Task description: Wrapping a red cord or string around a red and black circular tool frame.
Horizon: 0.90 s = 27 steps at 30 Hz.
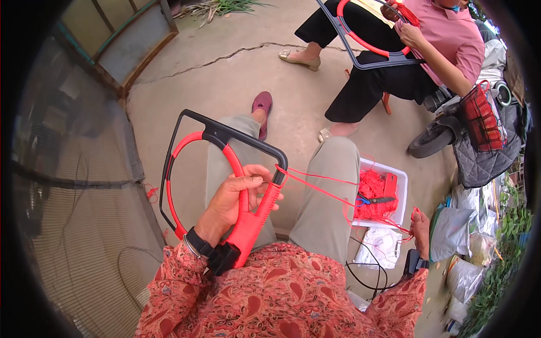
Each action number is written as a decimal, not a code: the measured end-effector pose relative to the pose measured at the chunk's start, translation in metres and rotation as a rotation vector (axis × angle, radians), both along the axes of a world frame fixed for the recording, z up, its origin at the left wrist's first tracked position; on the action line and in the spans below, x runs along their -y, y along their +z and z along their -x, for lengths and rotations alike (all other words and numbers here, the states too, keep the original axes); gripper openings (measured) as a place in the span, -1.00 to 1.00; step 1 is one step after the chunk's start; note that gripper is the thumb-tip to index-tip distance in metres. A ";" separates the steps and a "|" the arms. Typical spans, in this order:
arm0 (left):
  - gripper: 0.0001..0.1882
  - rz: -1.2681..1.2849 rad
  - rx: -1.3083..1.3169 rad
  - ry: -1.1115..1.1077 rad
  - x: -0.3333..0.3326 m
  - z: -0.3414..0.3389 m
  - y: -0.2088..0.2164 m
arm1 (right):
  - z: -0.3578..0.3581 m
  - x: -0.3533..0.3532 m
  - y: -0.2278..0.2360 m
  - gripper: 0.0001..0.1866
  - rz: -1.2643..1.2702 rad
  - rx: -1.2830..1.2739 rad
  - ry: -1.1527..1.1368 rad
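Note:
My left hand (225,201) is wrapped round the red inner bar of a black frame (242,133) with a rounded ring inside it. Red cord covers the ring and the lower bar (255,225) in tight turns. From the frame's corner, strands of red cord (324,192) run rightward across my knee. Their far end is pinched in my right hand (420,228), out beyond my right thigh. A white plastic tray (402,191) sits between my right knee and that hand, with tangled red cord (372,188) and a dark-bladed tool with blue on its handle (373,200) inside.
Across from me a seated person (451,45) holds a similar black and red frame (369,62). A white bag (380,248) and black cable (360,270) lie below the tray. Wire mesh (84,236) stands at left, silvery bags (452,231) at right.

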<state>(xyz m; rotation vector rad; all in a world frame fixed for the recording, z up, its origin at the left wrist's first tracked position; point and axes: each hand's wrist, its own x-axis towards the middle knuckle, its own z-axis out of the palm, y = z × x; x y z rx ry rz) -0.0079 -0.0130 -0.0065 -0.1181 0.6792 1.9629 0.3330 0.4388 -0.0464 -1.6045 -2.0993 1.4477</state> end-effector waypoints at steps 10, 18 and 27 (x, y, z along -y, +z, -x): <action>-0.79 0.080 -0.026 -0.067 -0.014 -0.007 0.007 | 0.163 0.178 0.065 -0.82 0.338 -0.443 0.365; -0.77 0.058 -0.034 -0.068 -0.016 -0.007 0.007 | 0.215 0.249 0.073 -0.69 0.339 -0.354 0.705; -0.81 0.093 -0.025 0.003 -0.012 -0.007 0.006 | 0.114 0.117 0.044 -0.74 -0.343 -0.070 0.473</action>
